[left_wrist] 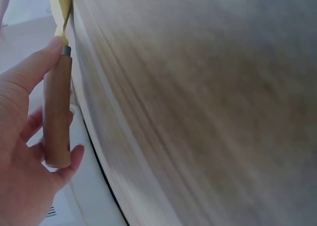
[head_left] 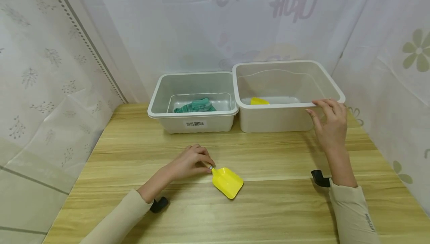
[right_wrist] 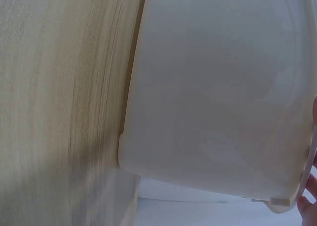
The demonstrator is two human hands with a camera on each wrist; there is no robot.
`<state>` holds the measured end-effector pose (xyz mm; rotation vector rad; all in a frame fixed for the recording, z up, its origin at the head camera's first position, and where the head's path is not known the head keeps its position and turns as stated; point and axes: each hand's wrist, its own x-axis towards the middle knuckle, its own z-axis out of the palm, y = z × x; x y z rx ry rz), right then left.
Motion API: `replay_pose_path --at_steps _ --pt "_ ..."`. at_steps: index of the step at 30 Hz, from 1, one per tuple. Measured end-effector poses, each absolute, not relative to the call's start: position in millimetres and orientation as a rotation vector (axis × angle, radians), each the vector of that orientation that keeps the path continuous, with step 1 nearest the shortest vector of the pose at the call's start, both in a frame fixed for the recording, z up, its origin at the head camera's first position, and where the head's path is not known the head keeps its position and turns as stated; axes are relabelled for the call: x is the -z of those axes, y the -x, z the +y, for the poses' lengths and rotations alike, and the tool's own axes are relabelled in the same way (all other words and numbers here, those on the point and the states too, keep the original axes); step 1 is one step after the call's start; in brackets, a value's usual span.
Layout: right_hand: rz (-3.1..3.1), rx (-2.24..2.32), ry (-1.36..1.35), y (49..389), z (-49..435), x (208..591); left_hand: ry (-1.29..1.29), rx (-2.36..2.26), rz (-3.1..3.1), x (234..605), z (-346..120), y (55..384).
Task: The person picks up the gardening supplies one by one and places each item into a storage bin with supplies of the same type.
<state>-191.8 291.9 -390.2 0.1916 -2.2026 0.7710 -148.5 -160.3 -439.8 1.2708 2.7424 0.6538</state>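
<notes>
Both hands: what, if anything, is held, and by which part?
The left hand holds the yellow scoop by its wooden handle; the right hand grips the right bin by its front rim.

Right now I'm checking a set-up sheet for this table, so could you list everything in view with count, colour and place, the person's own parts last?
Left bin: 1, light grey, towards the back of the table
Right bin: 1, off-white, beside the left bin
Barcode label: 1, black and white, left bin's front
Cloth: count unclear, green, inside the left bin
Partly hidden item: 1, yellow, inside the right bin
Shovel: 1, yellow with brown handle, held over the table
Table: 1, wood-toned, under the bins
Patterned sheets: count unclear, whitish, behind and beside the table
Wrist pieces: 2, black, one per wrist
Sleeves: 2, beige, on the forearms
Left hand: 1, bare, on the shovel's handle
Right hand: 1, bare, on the right bin's front rim
</notes>
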Motion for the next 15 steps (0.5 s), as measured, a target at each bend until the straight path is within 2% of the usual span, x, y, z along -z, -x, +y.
replay_pose_path --at_steps 15 --pt "-2.176 -0.781 -0.186 193.0 291.2 390.3 -1.347 -0.643 2.830 440.3 -157.6 143.0"
